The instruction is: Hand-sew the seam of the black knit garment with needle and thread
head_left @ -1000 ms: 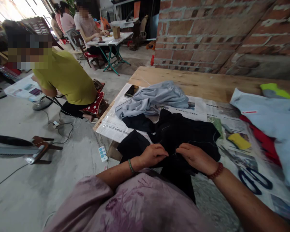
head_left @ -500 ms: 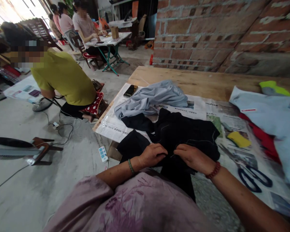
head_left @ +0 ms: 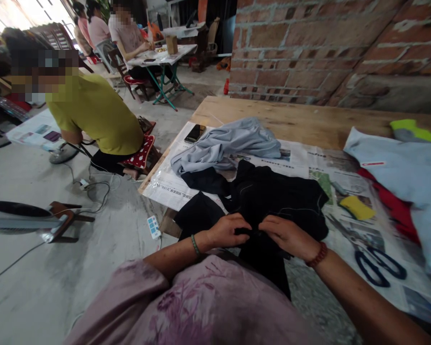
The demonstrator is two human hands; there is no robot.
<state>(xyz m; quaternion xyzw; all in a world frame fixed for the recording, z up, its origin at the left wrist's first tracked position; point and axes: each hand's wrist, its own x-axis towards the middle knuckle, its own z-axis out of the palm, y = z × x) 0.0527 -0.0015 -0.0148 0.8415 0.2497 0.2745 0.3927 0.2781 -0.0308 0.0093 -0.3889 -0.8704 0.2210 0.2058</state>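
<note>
A black garment (head_left: 280,191) with thin pale seam lines lies bunched over the near edge of the table and hangs down toward my lap. My left hand (head_left: 232,229) pinches a fold of its cloth between thumb and fingers. Close beside it, my right hand (head_left: 282,234) is closed on the same cloth, its fingertips almost meeting the left ones. Whatever small thing may sit between the fingertips is too dark to make out. Behind the black cloth rests a crumpled light grey garment (head_left: 226,143).
Newspaper covers the wooden table (head_left: 301,115). Scissors (head_left: 369,254), a yellow sponge-like block (head_left: 357,207) and a pale blue garment (head_left: 384,167) lie to the right; a phone (head_left: 195,133) lies at the far left. A power strip (head_left: 153,227) and fan (head_left: 25,223) stand left. A person in yellow-green (head_left: 100,115) sits nearby.
My left fingers have shifted and now grip a raised fold of black cloth. A thin light line seen by my right fingertips no longer shows. The view has moved very slightly.
</note>
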